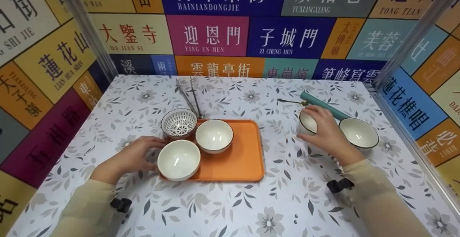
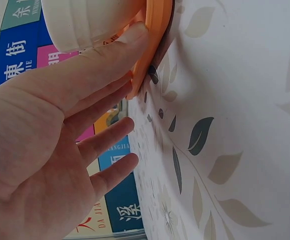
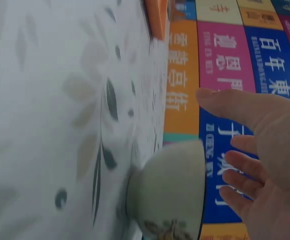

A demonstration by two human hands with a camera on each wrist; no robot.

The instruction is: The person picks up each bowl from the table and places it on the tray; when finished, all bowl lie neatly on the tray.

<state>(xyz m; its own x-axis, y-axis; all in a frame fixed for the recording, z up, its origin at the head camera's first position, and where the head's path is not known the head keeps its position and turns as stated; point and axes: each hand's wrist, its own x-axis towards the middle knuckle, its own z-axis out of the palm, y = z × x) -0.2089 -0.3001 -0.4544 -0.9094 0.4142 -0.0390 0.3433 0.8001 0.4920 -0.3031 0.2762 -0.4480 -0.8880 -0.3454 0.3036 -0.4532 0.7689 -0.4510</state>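
My left hand (image 1: 133, 158) is at the left edge of an orange tray (image 1: 248, 158), its fingers loosely spread. In the left wrist view its thumb lies by the tray rim, just under a white bowl (image 2: 90, 22). That bowl stands on the tray's front left, with another white bowl (image 1: 214, 136) behind it and a black-patterned bowl (image 1: 179, 123) at the back left corner. My right hand (image 1: 325, 131) hovers over a dark-rimmed bowl (image 1: 307, 122) on the table. The right wrist view shows its thumb and fingers apart above that bowl's rim (image 3: 203, 185), holding nothing.
Another dark-rimmed bowl (image 1: 359, 133) stands right of my right hand. Behind it lie a teal roll (image 1: 321, 105) and a small spoon (image 1: 293, 101). Long thin metal utensils (image 1: 187, 98) lie behind the tray. Sign-printed panels (image 1: 212, 35) enclose the back and sides of the table.
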